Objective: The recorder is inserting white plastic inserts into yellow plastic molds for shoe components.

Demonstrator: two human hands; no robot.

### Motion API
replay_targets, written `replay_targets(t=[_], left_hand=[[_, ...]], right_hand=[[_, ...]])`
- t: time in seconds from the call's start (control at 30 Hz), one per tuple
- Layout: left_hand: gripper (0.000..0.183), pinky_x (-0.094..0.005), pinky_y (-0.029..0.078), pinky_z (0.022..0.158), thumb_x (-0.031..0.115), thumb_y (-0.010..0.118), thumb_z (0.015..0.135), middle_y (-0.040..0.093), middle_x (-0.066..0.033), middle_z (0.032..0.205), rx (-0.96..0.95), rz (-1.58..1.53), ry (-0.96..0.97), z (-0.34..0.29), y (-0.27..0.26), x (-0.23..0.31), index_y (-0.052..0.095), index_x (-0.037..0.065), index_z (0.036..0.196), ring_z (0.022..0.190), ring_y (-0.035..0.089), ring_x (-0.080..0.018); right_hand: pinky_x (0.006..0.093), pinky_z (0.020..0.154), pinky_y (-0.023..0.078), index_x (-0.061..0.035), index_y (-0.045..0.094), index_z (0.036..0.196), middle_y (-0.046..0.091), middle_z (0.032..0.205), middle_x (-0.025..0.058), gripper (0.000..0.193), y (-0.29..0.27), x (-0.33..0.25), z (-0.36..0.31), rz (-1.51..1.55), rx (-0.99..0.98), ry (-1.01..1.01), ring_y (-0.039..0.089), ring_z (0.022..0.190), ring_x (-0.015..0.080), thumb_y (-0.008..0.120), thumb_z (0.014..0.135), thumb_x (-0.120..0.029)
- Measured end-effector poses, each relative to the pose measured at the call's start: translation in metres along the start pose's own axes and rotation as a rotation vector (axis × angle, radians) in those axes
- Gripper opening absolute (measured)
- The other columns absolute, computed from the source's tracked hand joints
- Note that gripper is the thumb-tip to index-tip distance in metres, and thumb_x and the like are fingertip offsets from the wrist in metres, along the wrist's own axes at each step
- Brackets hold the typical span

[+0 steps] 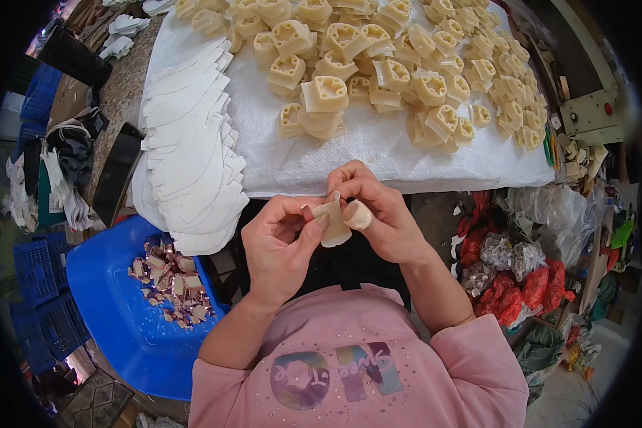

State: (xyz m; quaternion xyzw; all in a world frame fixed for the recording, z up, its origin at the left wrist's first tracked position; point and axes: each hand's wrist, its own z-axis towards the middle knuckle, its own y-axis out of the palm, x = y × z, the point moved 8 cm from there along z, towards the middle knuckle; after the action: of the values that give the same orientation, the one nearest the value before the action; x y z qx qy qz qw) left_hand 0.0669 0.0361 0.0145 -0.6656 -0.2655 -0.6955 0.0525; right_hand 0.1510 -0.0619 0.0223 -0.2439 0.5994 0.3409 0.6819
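Observation:
My left hand [278, 246] and my right hand [381, 217] come together just off the near edge of the white-covered table. Between them they pinch a small curved cream piece [333, 227], like a thin strip or sheet; its exact kind is unclear. A small reddish-brown bit [307, 213] shows by my left fingertips. A pale wrap [357, 215] covers the tip of my right thumb. Beyond the hands lie many cream moulded blocks [324, 94] with hollowed tops, heel-like in shape. To the left, white shoe-sole-shaped pieces [192, 153] overlap in a long row.
A blue basin [121, 349] on the left holds shiny pink-brown and beige pieces [175, 282]. Blue crates [39, 271] stand farther left. Red and clear plastic bags [535, 285] crowd the right side. A pale machine part [592, 114] stands at the far right.

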Motion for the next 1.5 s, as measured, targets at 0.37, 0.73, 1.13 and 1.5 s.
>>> replay_targets(t=[0.37,0.73,1.13,1.5], left_hand=[[0.016,-0.027,0.042,0.075,0.016,0.071,0.081,0.052,-0.0125,0.104,-0.03,0.415,0.282,0.004,-0.003,0.022,0.064,0.002,0.084,0.087,0.051,-0.0156],[0.044,-0.0299,0.046,0.077,0.035,0.063,0.086,0.055,-0.0133,0.115,-0.125,0.372,0.447,-0.004,-0.002,0.021,0.061,0.001,0.114,0.095,0.053,-0.0216],[0.055,-0.027,0.045,0.074,0.034,0.044,0.092,0.048,-0.0103,0.11,-0.146,0.005,-0.061,-0.006,0.009,-0.025,0.025,0.003,0.134,0.086,0.053,-0.0139],[0.074,-0.0268,0.041,0.085,0.055,0.031,0.094,0.043,-0.0142,0.12,-0.099,0.227,0.144,-0.012,0.029,0.002,0.024,-0.005,0.137,0.103,0.049,-0.0168]], right_hand=[[0.0317,0.08,0.039,-0.0041,0.058,0.093,0.052,0.096,0.0059,0.019,-0.005,-0.008,-0.007,0.038,-0.039,-0.042,0.047,0.091,0.0198,0.067,0.078,-0.012],[0.0324,0.085,0.046,0.0,0.057,0.111,0.064,0.099,0.01,0.043,-0.018,-0.02,0.004,-0.237,-0.07,-0.116,0.059,0.094,0.0205,0.074,0.072,-0.005],[0.0299,0.07,0.046,-0.0076,0.059,0.108,0.056,0.106,0.0083,0.036,0.01,-0.019,-0.009,-0.351,0.021,-0.289,0.051,0.09,0.0191,0.07,0.074,-0.008],[0.0212,0.046,0.049,-0.0047,0.054,0.089,0.052,0.095,0.0052,0.012,0.029,0.019,-0.01,0.316,-0.163,0.193,0.056,0.063,0.0099,0.055,0.09,-0.016]])
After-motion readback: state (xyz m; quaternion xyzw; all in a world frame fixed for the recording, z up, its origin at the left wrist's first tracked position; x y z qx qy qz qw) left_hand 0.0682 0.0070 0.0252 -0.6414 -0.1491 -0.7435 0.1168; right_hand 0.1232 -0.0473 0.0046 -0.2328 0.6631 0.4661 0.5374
